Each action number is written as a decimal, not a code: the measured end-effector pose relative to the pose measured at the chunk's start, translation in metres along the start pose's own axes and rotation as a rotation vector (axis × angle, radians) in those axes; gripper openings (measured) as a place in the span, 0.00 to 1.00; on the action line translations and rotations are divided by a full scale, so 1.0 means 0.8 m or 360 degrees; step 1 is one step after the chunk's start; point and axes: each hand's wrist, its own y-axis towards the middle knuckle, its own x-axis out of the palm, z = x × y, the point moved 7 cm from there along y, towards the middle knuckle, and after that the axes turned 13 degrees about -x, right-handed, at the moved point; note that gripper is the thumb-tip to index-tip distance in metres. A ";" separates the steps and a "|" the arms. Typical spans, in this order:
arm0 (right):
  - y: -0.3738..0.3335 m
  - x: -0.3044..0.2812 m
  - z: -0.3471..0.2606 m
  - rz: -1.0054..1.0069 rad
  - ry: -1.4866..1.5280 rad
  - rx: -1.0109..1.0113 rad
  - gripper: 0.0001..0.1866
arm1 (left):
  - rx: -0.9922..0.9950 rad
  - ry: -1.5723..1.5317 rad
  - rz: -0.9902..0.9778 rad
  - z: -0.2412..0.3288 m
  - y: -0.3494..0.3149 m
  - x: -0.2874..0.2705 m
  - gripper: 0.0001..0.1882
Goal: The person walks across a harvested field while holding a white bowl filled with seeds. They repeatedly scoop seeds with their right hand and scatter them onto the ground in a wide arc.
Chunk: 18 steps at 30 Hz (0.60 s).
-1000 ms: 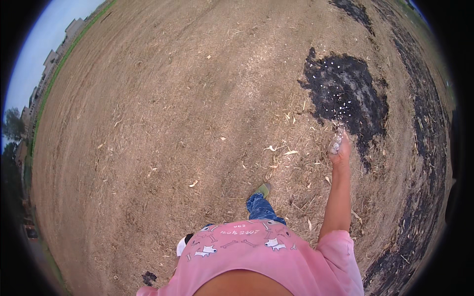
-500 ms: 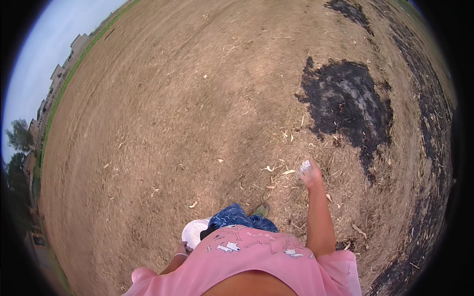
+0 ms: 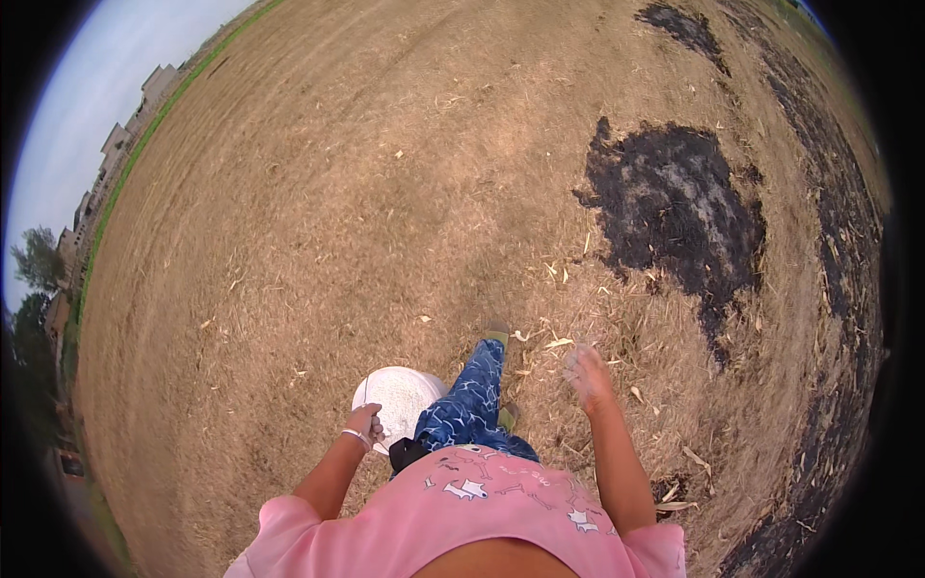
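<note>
Head view: your left hand [image 3: 364, 424] curls closed at the left edge of the white bucket [image 3: 436, 384] of pale granules [image 3: 400, 397]; your farther right hand [image 3: 588, 378], fingers loosely spread, has it leftward, across your blue-trousered leg [image 3: 469, 390].

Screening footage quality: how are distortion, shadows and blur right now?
In the head view, the thin green vegetation strip bends along the left rim; daylight looks soft, without hard-edged shadow beside the white round bucket; the bare right hand seems slightly blurred.
</note>
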 end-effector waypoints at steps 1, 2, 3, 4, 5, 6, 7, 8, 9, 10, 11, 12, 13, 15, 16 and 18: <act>-0.020 0.009 0.013 -0.0013 -0.0031 0.0098 0.20 | 0.0002 0.0042 -0.0010 0.010 -0.003 0.012 0.08; -0.035 0.017 0.029 -0.0147 -0.0079 0.0150 0.19 | 0.0010 0.0158 -0.0060 0.023 -0.011 0.029 0.08; -0.047 0.037 0.039 -0.0296 -0.0122 0.0203 0.19 | 0.0014 0.0264 -0.0045 0.033 -0.018 0.041 0.08; -0.059 0.061 0.046 -0.0425 -0.0159 0.0280 0.19 | 0.0017 0.0367 -0.0028 0.039 -0.026 0.052 0.08; -0.077 0.095 0.047 -0.0564 -0.0199 0.0361 0.19 | 0.0026 0.0460 -0.0034 0.043 -0.041 0.063 0.09; -0.087 0.119 0.052 -0.0744 -0.0240 0.0397 0.19 | 0.0030 0.0565 -0.0053 0.043 -0.056 0.080 0.10; -0.089 0.134 0.070 -0.0953 -0.0351 0.0357 0.19 | 0.0033 0.0667 -0.0070 0.041 -0.066 0.094 0.12; -0.094 0.150 0.087 -0.1040 -0.0402 0.0445 0.19 | 0.0044 0.0723 -0.0085 0.037 -0.072 0.100 0.11; -0.089 0.158 0.105 -0.1181 -0.0573 0.0341 0.20 | 0.0058 0.0794 -0.0122 0.033 -0.074 0.116 0.11; -0.085 0.163 0.126 -0.1322 -0.0745 0.0236 0.22 | 0.0071 0.0862 -0.0157 0.032 -0.076 0.126 0.11; -0.080 0.164 0.137 -0.1337 -0.0999 0.0207 0.23 | 0.0149 0.0989 -0.0229 0.033 -0.081 0.135 0.09; -0.074 0.166 0.146 -0.1350 -0.1248 0.0172 0.25 | 0.0215 0.1048 -0.0255 0.034 -0.084 0.147 0.09; -0.067 0.163 0.153 -0.1358 -0.1497 0.0130 0.27 | 0.0282 0.1107 -0.0280 0.035 -0.088 0.164 0.10; -0.056 0.157 0.166 -0.1226 -0.1729 -0.0193 0.30 | 0.0377 0.1253 -0.0344 0.028 -0.100 0.183 0.12; -0.047 0.155 0.166 -0.1143 -0.1840 -0.0376 0.31 | 0.0430 0.1390 -0.0353 0.022 -0.109 0.195 0.14; -0.041 0.147 0.163 -0.0997 -0.1893 -0.0386 0.33 | 0.0555 0.1562 -0.0513 0.013 -0.135 0.234 0.19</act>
